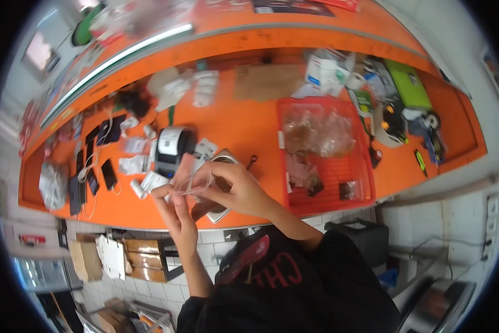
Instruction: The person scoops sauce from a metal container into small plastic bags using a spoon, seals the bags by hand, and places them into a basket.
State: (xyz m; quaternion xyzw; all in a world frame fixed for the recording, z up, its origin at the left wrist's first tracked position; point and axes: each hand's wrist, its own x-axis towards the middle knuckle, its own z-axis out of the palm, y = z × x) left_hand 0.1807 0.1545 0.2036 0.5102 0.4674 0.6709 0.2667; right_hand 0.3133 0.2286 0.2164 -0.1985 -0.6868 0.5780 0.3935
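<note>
Over the front edge of the orange counter, a small clear plastic bag (197, 182) is stretched between my two hands. My left hand (176, 210) pinches its lower left side with thumb and fingers. From the right, my right hand (235, 187) grips the other side, fingers curled at the bag's edge. Partly hidden below my hands is a metal tray (225, 157) with something brown in it. A black label printer (174, 149) with white paper on top stands just beyond my left hand. To the right of my right hand sits a red plastic basket (338, 206) holding several clear bags with brown contents.
A small dark spoon (253, 161) lies near the tray. Phones (108, 173) and white cables lie at the left, near a grey plastic bag (53, 186). Paper rolls, a green box (407, 86) and a yellow marker (420, 162) are at the right. An orange shelf (233, 36) overhangs the back.
</note>
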